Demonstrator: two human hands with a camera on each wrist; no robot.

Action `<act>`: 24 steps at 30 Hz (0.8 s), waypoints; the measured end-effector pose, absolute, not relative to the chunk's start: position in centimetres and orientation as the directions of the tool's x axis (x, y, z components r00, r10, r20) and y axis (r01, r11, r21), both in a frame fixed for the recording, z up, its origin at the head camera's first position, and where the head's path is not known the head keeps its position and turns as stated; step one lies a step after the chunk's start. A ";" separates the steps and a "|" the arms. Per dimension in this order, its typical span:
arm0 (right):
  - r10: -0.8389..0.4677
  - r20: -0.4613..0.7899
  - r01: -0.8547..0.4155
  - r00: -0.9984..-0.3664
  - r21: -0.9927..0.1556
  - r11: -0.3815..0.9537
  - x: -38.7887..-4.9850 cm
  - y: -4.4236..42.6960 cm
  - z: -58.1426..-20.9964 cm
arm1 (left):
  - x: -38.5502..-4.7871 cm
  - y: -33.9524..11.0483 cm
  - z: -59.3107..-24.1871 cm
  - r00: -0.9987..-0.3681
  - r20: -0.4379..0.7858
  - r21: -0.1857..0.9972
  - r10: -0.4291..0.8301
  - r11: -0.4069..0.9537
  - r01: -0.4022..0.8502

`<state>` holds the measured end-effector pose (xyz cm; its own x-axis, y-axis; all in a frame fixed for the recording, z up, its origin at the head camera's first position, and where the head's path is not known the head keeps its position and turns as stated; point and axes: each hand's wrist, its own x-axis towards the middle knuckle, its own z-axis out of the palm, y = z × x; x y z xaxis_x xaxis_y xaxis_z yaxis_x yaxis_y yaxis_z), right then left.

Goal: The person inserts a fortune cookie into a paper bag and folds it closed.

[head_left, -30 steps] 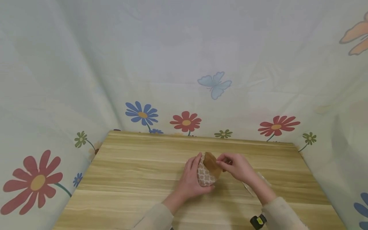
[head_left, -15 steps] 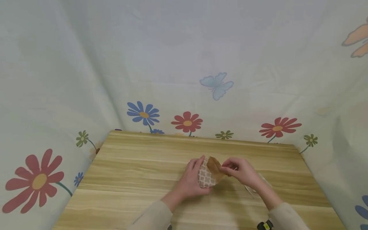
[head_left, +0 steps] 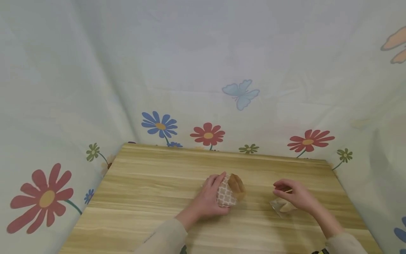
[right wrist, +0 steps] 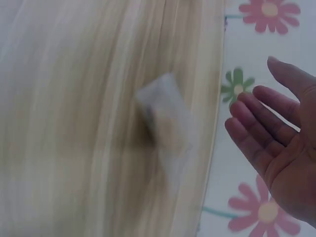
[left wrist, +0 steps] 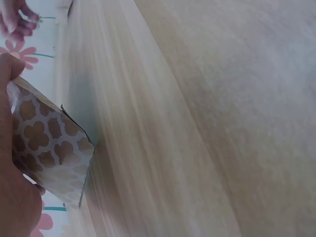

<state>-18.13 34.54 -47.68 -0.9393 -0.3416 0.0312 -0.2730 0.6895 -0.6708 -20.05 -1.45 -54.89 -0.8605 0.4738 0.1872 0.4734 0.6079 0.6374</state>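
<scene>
A small paper bag [head_left: 225,194] with a white lattice pattern on brown stands tilted over the table, its mouth spread to show a plain brown inside. My left hand [head_left: 209,199] grips it from the left, thumb on the near side; the left wrist view shows the patterned bag [left wrist: 47,140] too. My right hand [head_left: 296,194] is apart from the bag, over a clear plastic packet [head_left: 280,207] with something beige inside. In the right wrist view the fingers of the right hand [right wrist: 284,133] are relaxed and hold nothing, and the blurred packet [right wrist: 168,123] lies on the table.
The wood-grain table [head_left: 152,176] ends at the back against a pale curtain [head_left: 190,63] printed with flowers and butterflies. That curtain also rises at both sides.
My right hand has let go of the bag's rim and moved right, over the clear packet. The bag's mouth has been spread wider. My left hand keeps its grip in nearly the same place.
</scene>
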 end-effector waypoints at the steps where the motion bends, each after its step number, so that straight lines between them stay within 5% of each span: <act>1: -0.331 0.022 -0.261 -0.943 -0.666 0.699 -18.0 35.1 -47.8 | -20.1 -1.5 -54.9 -0.861 0.186 0.637 0.474 0.609 0.473; 14: -0.119 -0.070 -0.065 -0.990 -0.524 0.850 -15.8 39.6 -49.9 | -20.0 -1.5 -55.1 -0.868 0.183 0.619 0.462 0.631 0.467; 24: 0.054 -0.038 0.065 -0.998 -0.527 0.847 -13.8 40.9 -52.0 | -19.8 -1.4 -54.8 -0.866 0.200 0.627 0.458 0.619 0.472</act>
